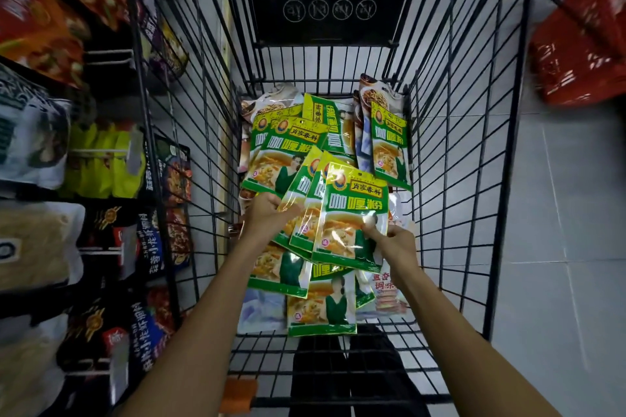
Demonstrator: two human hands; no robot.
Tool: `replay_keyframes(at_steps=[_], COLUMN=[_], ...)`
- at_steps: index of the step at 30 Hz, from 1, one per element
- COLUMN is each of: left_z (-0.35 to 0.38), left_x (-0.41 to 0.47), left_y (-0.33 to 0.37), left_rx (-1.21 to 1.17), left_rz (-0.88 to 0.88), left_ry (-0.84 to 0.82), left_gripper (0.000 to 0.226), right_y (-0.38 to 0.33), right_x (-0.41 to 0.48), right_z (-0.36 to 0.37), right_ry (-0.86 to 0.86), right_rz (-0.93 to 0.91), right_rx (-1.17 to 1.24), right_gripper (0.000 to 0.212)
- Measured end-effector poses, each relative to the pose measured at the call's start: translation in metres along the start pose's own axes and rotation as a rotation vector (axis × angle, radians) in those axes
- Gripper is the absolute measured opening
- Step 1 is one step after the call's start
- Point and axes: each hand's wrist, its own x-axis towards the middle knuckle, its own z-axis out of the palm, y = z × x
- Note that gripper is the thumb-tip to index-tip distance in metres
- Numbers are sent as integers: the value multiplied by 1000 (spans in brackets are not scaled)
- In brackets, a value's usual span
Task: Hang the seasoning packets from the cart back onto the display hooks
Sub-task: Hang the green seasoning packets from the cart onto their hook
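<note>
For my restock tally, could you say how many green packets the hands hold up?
3, fanned over the cart: front packet in the right hand, middle packet and left packet in the left hand. Others may hide behind.

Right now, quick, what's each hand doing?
Left hand: grips a fan of green seasoning packets.
Right hand: pinches the front green packet.

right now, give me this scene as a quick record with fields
left hand: grips a fan of three green seasoning packets
right hand: pinches the front packet of that fan
cart: black wire, loose packets lying on its floor
display hooks: on the left, other packets hanging
stage: handful held above the pile, not yet hung
</note>
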Motion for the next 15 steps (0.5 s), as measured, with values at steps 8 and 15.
replay_keyframes(at_steps=[8, 15], left_z=[-8, -46], left_x=[-8, -47], left_y=[5, 34], left_rx=[11, -142], left_rz=[17, 149], left_ry=[-131, -7], left_gripper=[11, 10], right_y=[-14, -51], right_x=[-13, -47], right_z=[-6, -16], right_ry=[-187, -273], right_rz=[115, 4], right_rx=[198, 271], right_gripper=[43, 18])
